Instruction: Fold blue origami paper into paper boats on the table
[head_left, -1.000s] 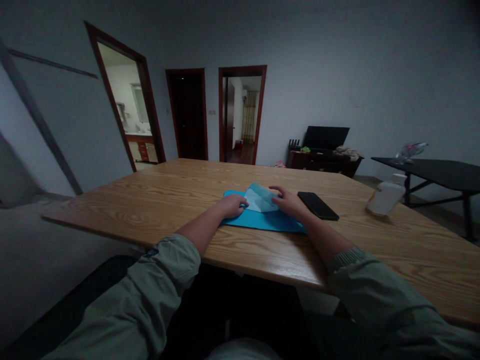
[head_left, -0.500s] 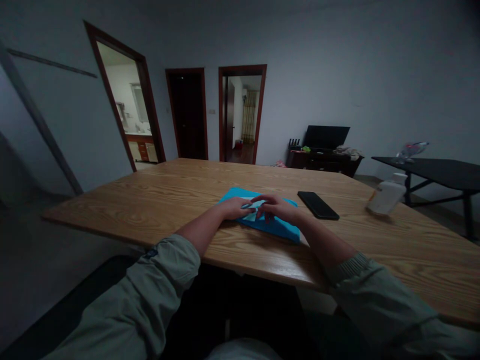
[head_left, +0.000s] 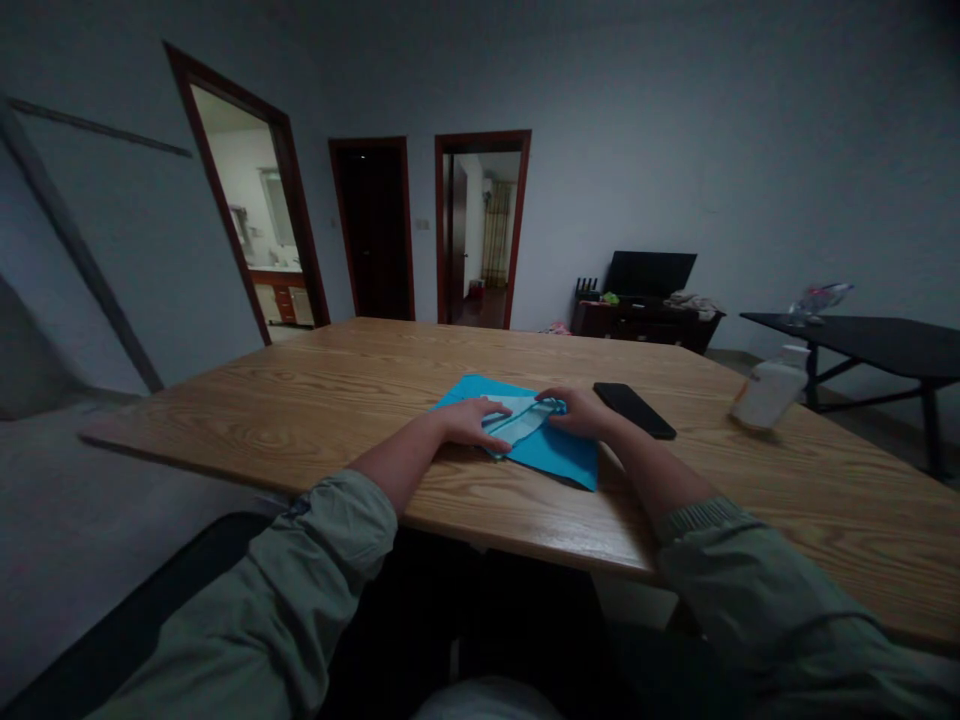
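A blue sheet of paper lies on the wooden table in front of me, with a paler folded flap turned over on top of it. My left hand rests flat on the left part of the sheet, fingers stretched toward the flap. My right hand presses its fingertips on the flap's right end. Both sleeves are grey-green.
A black phone lies just right of the paper. A white bottle stands farther right near the table's edge. Behind are a black side table, a dark cabinet with a screen and three doorways.
The raised pale flap has been laid down flat on the blue sheet. My hands came together on it, and my right hand has since slid right along the fold.
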